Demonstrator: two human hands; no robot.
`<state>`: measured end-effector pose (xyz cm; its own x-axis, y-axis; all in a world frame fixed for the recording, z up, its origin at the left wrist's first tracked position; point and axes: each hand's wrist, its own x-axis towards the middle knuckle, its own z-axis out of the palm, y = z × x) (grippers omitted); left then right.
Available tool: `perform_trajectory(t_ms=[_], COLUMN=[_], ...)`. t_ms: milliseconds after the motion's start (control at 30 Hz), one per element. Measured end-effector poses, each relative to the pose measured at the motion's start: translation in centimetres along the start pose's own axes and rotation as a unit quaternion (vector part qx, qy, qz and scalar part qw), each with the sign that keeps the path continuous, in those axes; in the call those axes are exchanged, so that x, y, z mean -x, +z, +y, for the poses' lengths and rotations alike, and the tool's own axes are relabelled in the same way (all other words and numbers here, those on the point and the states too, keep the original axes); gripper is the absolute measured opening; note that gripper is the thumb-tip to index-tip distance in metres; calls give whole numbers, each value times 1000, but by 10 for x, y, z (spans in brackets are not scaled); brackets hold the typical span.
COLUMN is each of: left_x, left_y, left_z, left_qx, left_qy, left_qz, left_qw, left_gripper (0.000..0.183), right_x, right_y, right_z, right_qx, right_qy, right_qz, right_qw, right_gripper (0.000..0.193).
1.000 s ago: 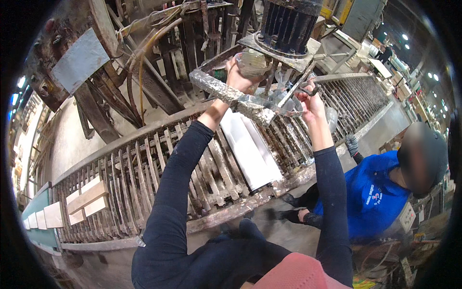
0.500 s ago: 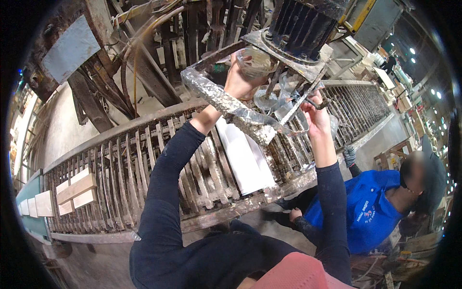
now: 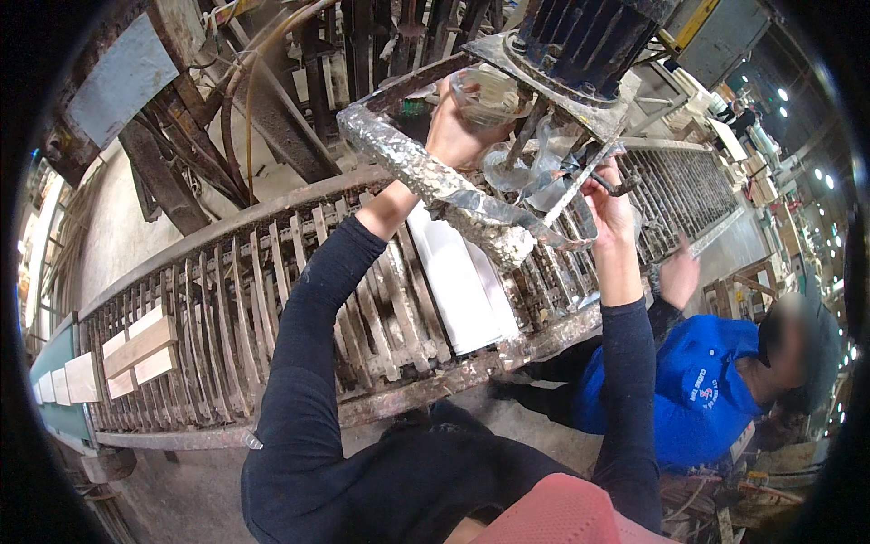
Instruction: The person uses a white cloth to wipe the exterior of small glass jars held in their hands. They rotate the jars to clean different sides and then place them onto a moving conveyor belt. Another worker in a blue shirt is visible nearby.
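Observation:
My left hand (image 3: 458, 136) reaches through a paint-crusted metal frame (image 3: 385, 150) and is closed around a round, clear plastic piece (image 3: 488, 96), perhaps a roll of tape; its fingertips are partly hidden. Crumpled clear plastic strips (image 3: 544, 181) hang inside the frame around a thin upright shaft. At the frame's right side my right hand (image 3: 609, 208) is curled, with its fingers at a clear plastic strip beside a dark bent rod (image 3: 621, 188). A dark ribbed motor (image 3: 580, 50) sits on the plate above both hands.
Below the frame runs a slatted conveyor (image 3: 245, 326) caked with residue. A long white panel (image 3: 458, 290) lies across it, and several pale wood pieces (image 3: 140, 354) rest at its left end. A co-worker in a blue shirt (image 3: 675, 390) stands close on the right.
Both my hands stay at the frame, with the right slightly lower in view. The co-worker's hand has risen beside the conveyor and is blurred. The whole view has shifted a little.

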<state>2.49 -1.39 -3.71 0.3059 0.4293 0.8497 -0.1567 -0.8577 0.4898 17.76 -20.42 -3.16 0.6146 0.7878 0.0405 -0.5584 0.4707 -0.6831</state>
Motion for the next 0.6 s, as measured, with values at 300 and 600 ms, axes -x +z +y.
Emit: perform_trajectory(t_ms=[300,600], left_x=[-1,0], left_y=[2,0], left_z=[-1,6], left_qx=[-18,35], left_qy=[-6,-29], left_qz=[0,-9], left_qw=[1000,999], left_gripper=[60,62], right_x=[-1,-1], right_y=[6,5], right_z=[-4,-6], right_qx=[-1,31], right_qy=[-3,-9], right_qz=[-19,-75], right_qw=[1000,997], right_gripper=[36,29])
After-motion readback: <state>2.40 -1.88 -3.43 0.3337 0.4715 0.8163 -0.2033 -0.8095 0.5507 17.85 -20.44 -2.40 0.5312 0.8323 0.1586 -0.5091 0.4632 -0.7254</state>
